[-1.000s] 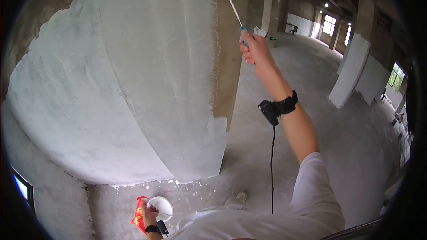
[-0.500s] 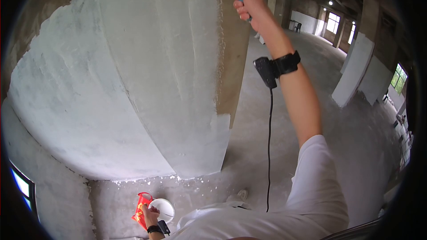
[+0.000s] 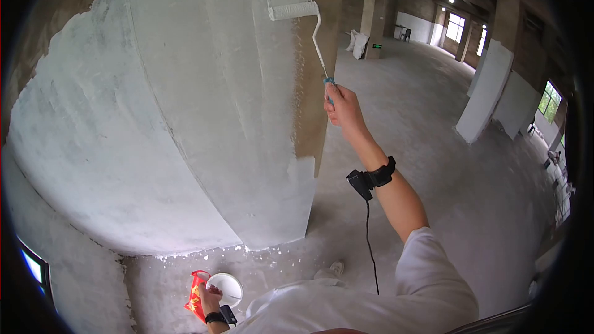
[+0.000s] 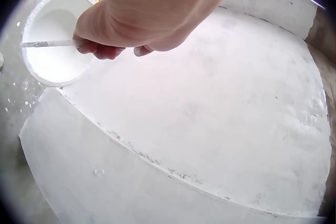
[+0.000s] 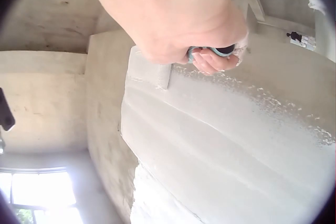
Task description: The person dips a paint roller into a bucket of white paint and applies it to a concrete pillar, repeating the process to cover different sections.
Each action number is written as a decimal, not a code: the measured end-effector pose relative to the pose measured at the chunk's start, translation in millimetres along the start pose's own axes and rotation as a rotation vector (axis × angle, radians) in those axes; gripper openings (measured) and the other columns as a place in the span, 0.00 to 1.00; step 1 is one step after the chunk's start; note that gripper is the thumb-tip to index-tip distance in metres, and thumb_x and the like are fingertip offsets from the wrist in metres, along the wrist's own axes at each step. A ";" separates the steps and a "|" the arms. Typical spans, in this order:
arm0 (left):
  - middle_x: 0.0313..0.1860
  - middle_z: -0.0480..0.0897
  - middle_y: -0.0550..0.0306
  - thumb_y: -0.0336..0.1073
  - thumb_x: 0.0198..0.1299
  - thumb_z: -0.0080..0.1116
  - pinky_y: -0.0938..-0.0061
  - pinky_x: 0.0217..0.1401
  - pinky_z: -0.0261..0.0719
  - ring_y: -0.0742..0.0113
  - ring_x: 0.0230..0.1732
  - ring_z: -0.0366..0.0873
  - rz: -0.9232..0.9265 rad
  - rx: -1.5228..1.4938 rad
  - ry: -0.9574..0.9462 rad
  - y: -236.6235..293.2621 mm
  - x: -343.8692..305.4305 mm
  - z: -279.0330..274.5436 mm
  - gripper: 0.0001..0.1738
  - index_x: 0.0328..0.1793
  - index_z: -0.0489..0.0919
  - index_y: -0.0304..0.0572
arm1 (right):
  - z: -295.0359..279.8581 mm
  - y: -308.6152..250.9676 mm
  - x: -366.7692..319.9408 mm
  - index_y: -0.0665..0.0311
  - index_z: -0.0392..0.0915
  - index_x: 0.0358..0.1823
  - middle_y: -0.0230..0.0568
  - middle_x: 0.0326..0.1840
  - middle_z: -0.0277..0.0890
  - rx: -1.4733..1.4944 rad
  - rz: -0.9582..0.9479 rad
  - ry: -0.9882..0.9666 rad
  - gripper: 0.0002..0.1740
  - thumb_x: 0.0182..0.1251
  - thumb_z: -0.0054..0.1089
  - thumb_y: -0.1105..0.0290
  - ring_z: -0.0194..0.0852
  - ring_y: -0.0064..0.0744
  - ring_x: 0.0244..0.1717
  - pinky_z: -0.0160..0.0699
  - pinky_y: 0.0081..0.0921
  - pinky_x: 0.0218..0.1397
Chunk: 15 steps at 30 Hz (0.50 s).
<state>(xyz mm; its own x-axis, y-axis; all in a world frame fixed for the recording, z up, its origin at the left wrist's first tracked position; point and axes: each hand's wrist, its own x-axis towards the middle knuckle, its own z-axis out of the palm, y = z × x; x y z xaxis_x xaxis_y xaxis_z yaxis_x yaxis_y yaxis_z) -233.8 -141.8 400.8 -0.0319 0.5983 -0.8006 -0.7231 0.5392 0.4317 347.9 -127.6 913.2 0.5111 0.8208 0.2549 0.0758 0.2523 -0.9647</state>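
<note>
In my right hand (image 3: 344, 108) I grip the blue handle of a paint roller (image 3: 296, 11). Its white sleeve lies against the pillar face (image 3: 235, 99), a wet white band above it, and its bent frame runs down to my fist. In the right wrist view the curled fingers (image 5: 210, 61) wrap the handle, while the wrist hides most of the roller. Low at the left, my left hand (image 3: 210, 300) holds the thin handle (image 4: 47, 44) of a white bucket (image 4: 32, 69). White paint shows inside the bucket; the palm covers part of its rim.
Beside the bucket is a red bag (image 3: 193, 303) with yellow print. Bare brown plaster (image 3: 309, 86) borders the pillar's right edge. White spatters (image 3: 272, 258) dot the concrete floor. A black cable (image 3: 370, 235) hangs from the right wrist. White sacks (image 3: 359, 44) stand by a far column.
The right hand first went up the pillar with the roller, whose sleeve nearly left the view, then came back down, leaving a fresh white band. The left hand stayed at the bucket.
</note>
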 end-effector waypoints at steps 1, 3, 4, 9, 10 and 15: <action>0.20 0.69 0.63 0.50 0.55 0.59 0.70 0.34 0.67 0.67 0.26 0.70 -0.002 0.001 0.000 1.5 6.1 0.3 0.18 0.26 0.71 0.45 | 0.2 -2.0 -1.6 0.55 0.68 0.32 0.22 0.18 0.60 -0.002 0.000 0.001 0.20 0.75 0.52 0.48 0.48 0.10 0.14 0.43 0.14 0.14; 0.19 0.69 0.63 0.50 0.55 0.59 0.70 0.32 0.67 0.67 0.25 0.69 -0.044 -0.019 0.068 2.5 17.5 2.1 0.19 0.25 0.71 0.46 | 1.5 -11.4 -2.9 0.55 0.68 0.32 0.22 0.19 0.60 0.019 -0.016 0.019 0.20 0.73 0.54 0.48 0.49 0.10 0.14 0.43 0.14 0.14; 0.19 0.69 0.63 0.50 0.55 0.59 0.70 0.32 0.67 0.67 0.25 0.69 -0.047 -0.016 0.067 2.0 17.5 4.2 0.19 0.25 0.71 0.46 | 1.3 -18.4 0.4 0.55 0.68 0.32 0.22 0.19 0.60 0.017 -0.016 0.021 0.20 0.73 0.54 0.48 0.49 0.10 0.14 0.43 0.14 0.14; 0.19 0.69 0.62 0.50 0.55 0.60 0.71 0.32 0.67 0.67 0.26 0.69 -0.013 -0.044 0.096 1.6 10.6 6.6 0.19 0.25 0.70 0.44 | 4.9 -82.8 48.8 0.58 0.71 0.31 0.22 0.18 0.63 0.076 -0.127 0.007 0.21 0.71 0.56 0.47 0.52 0.12 0.14 0.46 0.16 0.14; 0.19 0.69 0.62 0.50 0.55 0.60 0.71 0.32 0.67 0.67 0.26 0.69 -0.014 -0.043 0.098 2.0 8.7 5.2 0.19 0.25 0.70 0.44 | 6.1 -100.2 58.2 0.58 0.71 0.33 0.22 0.19 0.63 0.074 -0.149 0.000 0.21 0.71 0.57 0.48 0.51 0.11 0.14 0.45 0.15 0.13; 0.20 0.69 0.62 0.49 0.57 0.57 0.70 0.33 0.66 0.67 0.26 0.69 -0.084 -0.030 0.081 5.7 11.0 -7.0 0.18 0.26 0.70 0.43 | 6.1 -152.4 83.1 0.59 0.70 0.33 0.23 0.20 0.62 0.056 -0.235 -0.055 0.20 0.72 0.55 0.49 0.50 0.10 0.14 0.45 0.16 0.13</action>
<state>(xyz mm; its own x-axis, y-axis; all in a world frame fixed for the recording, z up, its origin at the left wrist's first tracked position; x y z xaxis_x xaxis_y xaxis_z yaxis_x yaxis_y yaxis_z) -243.1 -136.2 391.5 -0.0255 0.5013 -0.8649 -0.7459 0.5665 0.3503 373.5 -94.7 1081.8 0.4373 0.7627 0.4765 0.1390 0.4662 -0.8737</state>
